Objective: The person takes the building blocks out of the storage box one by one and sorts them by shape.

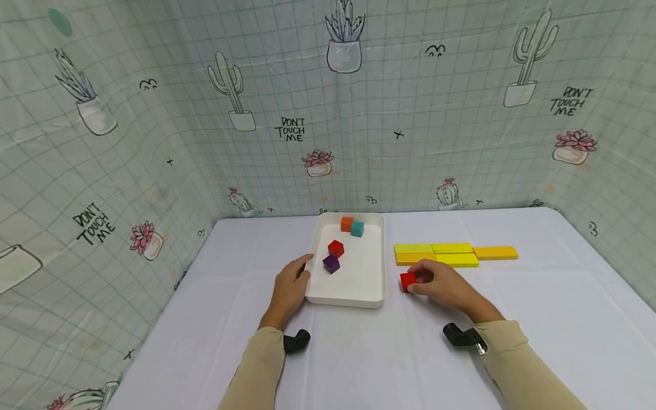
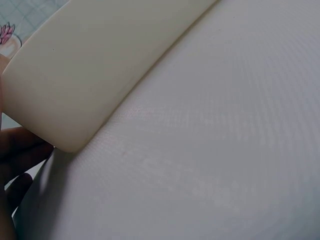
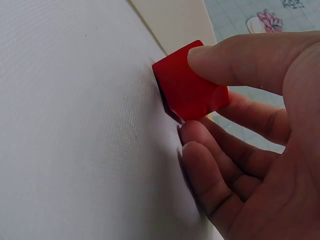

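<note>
Two hands work well apart over a counter [image 1: 348, 359] spread with white cloth. The right hand [image 1: 446, 287] pinches a red cube [image 1: 407, 282] between thumb and fingers, just to the right of a white tray [image 1: 361, 273]. The cube is held by its sides and sits very low over the cloth; whether it touches the cloth is hard to tell. The left hand [image 1: 288, 290] lies against the tray's left edge, fingers relaxed rather than wrapped around anything, apparently to keep the tray steady. The tray stands lengthwise between the two hands, perhaps so that both can reach it easily.

Inside the tray, an orange cube [image 1: 347, 224] and a teal cube [image 1: 357, 229] sit together near the far end. Closer to the middle left, a second red block [image 1: 336, 248] and a purple cube [image 1: 331, 263] sit next to each other, leaving the tray's right half and near end bare. The tray's low right wall stands between the held cube and that space.

Just beyond the right hand, flat yellow and amber bars [image 1: 456, 260] lie close together in two rows, with one extra amber bar [image 1: 495, 253] continuing to the right; the hand would need to avoid nudging them. A black device [image 1: 463, 335] sits at each wrist, beside tan sleeves [image 1: 256, 364]. Behind the counter hangs a grid-patterned cloth [image 1: 379, 114] with potted cacti and "Don't touch me" printed on it
</note>
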`<action>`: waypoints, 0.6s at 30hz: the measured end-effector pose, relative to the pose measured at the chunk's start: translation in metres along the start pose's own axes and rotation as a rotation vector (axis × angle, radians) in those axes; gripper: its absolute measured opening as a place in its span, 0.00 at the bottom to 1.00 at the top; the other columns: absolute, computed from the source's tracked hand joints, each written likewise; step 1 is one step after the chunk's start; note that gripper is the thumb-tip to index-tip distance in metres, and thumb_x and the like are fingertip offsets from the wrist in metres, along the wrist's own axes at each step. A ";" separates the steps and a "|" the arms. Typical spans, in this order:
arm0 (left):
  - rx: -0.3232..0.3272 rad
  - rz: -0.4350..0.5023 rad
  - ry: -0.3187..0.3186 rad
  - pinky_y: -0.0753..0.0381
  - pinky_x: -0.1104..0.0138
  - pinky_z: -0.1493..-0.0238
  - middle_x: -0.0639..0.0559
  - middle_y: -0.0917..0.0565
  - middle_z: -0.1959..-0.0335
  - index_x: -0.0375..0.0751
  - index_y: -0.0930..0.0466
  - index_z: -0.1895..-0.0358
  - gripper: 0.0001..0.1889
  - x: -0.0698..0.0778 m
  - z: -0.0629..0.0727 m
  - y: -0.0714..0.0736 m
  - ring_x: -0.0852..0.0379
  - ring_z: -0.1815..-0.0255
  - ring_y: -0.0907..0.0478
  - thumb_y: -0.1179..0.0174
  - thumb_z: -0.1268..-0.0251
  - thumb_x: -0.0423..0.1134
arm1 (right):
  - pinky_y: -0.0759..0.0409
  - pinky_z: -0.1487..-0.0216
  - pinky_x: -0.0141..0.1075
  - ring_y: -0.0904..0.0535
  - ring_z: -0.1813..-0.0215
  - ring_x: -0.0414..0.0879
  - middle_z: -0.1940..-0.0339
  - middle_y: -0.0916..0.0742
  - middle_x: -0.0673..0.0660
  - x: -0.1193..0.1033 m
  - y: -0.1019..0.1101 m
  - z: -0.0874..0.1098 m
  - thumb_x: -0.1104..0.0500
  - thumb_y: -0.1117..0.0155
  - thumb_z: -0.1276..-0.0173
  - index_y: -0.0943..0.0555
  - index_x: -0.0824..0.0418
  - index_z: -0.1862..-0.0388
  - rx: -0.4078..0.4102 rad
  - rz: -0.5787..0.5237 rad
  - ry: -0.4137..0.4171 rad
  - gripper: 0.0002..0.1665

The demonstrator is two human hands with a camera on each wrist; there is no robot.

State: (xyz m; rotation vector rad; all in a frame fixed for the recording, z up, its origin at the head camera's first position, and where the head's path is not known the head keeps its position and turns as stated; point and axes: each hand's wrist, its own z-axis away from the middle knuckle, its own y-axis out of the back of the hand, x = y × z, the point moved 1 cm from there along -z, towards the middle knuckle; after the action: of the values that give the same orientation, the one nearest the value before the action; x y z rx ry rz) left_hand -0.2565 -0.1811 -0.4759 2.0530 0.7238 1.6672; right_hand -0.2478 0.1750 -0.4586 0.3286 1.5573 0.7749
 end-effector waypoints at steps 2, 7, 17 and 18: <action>-0.003 -0.003 0.006 0.32 0.51 0.30 0.46 0.22 0.36 0.49 0.22 0.33 0.22 0.000 0.000 0.001 0.48 0.31 0.30 0.50 0.27 0.36 | 0.20 0.51 0.41 0.22 0.54 0.49 0.56 0.16 0.54 0.001 0.000 0.000 0.54 0.27 0.38 0.20 0.63 0.45 -0.004 0.003 -0.001 0.24; -0.001 -0.002 0.003 0.33 0.51 0.30 0.46 0.22 0.36 0.49 0.22 0.33 0.22 0.000 0.000 0.002 0.47 0.31 0.30 0.50 0.27 0.36 | 0.21 0.53 0.41 0.21 0.55 0.48 0.56 0.15 0.54 -0.001 0.001 0.000 0.52 0.28 0.37 0.20 0.62 0.44 -0.013 0.011 -0.020 0.25; -0.005 0.013 0.023 0.33 0.51 0.30 0.46 0.22 0.35 0.49 0.22 0.33 0.22 0.000 0.000 0.000 0.48 0.30 0.30 0.50 0.27 0.36 | 0.21 0.61 0.39 0.20 0.61 0.49 0.63 0.14 0.54 -0.006 0.012 0.004 0.46 0.39 0.26 0.19 0.61 0.46 0.122 -0.013 -0.060 0.22; -0.006 0.010 0.020 0.33 0.51 0.30 0.46 0.22 0.35 0.49 0.23 0.33 0.22 0.000 -0.001 -0.001 0.47 0.30 0.30 0.50 0.27 0.36 | 0.21 0.61 0.39 0.20 0.61 0.49 0.63 0.14 0.54 -0.006 0.013 0.004 0.46 0.40 0.26 0.19 0.60 0.46 0.146 -0.019 -0.062 0.21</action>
State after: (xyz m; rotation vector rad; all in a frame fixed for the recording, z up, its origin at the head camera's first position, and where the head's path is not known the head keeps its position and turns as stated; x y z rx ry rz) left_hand -0.2571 -0.1805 -0.4759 2.0413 0.7151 1.6961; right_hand -0.2458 0.1820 -0.4453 0.4405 1.5602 0.6316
